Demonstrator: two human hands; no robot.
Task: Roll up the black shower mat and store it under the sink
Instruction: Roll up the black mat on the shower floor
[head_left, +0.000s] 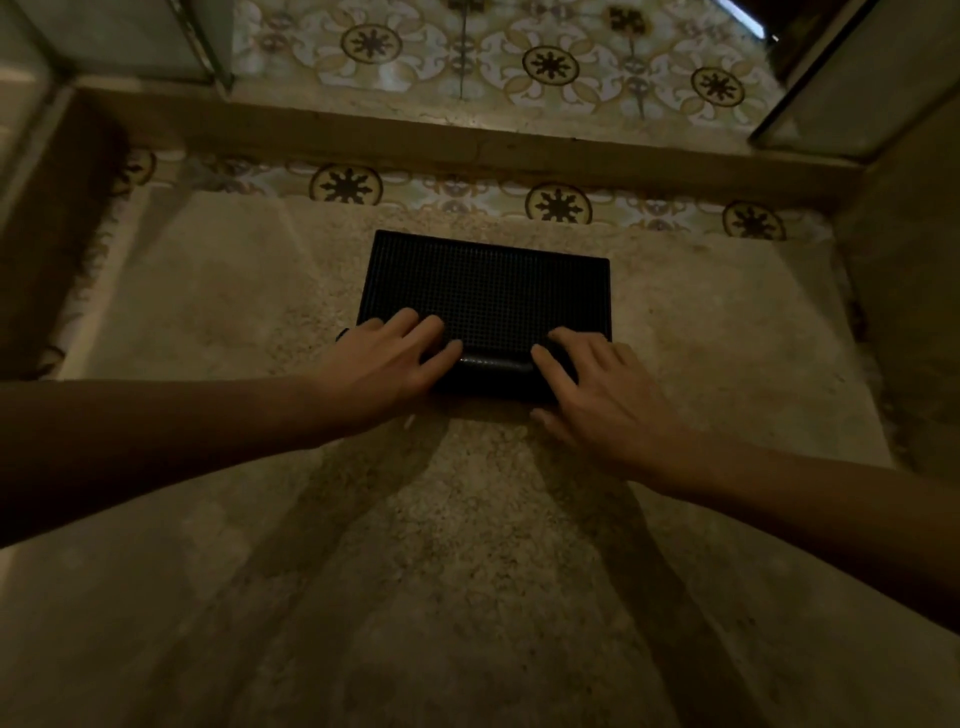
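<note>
Rolling the black shower mat (485, 291) away from me, I keep my left hand (387, 364) and right hand (597, 395) level, fingers (441, 353) spread and pressing on the roll so it stays tight and straight on the floor (208, 291).

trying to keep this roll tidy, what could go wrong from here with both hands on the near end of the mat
The left hand and right hand press only the ends of the roll, so its middle may spring loose. Most of the black shower mat still lies flat; uneven pushing could skew the roll. The speckled floor may be damp, though that cannot be told.
</note>
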